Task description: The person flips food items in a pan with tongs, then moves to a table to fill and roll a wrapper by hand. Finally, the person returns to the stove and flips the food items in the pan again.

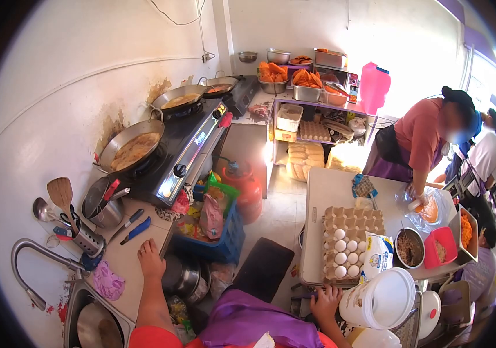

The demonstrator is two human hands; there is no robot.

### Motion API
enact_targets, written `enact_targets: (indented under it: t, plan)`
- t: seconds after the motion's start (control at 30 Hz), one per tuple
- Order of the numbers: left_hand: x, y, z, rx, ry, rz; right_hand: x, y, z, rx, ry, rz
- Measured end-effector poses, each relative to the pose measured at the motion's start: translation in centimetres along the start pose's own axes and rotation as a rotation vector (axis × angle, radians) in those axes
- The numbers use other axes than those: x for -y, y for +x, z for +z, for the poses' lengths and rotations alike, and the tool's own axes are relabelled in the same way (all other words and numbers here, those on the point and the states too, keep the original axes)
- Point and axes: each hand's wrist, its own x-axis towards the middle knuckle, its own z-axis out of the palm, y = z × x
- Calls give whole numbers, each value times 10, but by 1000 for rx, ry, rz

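My left hand (152, 259) lies on the edge of the tiled counter (134, 249), fingers stretched out and holding nothing. Close to it are a blue-handled knife (136, 230) and a knife with a grey handle (130, 221). At the near edge of the white table (329, 185) rests my right hand (325, 303), its fingers apart. A large white bucket (370, 301) stands right beside that hand. Behind the bucket are a printed white-and-blue bag (377, 255) and a cardboard egg tray (352, 223) with several white eggs (341, 258).
Pans with oil (134, 149) sit on the gas stove (187, 156) at the left. Below it are a blue crate (213, 246) and an orange gas cylinder (242, 188). Across the table, a co-worker (422, 133) bends over orange food on plastic. A sink (74, 307) is at lower left.
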Motion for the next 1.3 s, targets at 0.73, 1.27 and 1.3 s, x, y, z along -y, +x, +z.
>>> enact_targets:
  t: [0.73, 1.27, 1.3]
  plan:
    - [2, 1, 6, -29, -5, 12, -1, 0, 3, -3, 0, -3]
    - [1, -2, 3, -33, 2, 14, -2, 0, -4, 8, 9, 7]
    - [0, -2, 2, -28, -3, 12, -3, -1, -4, 4, 10, 5]
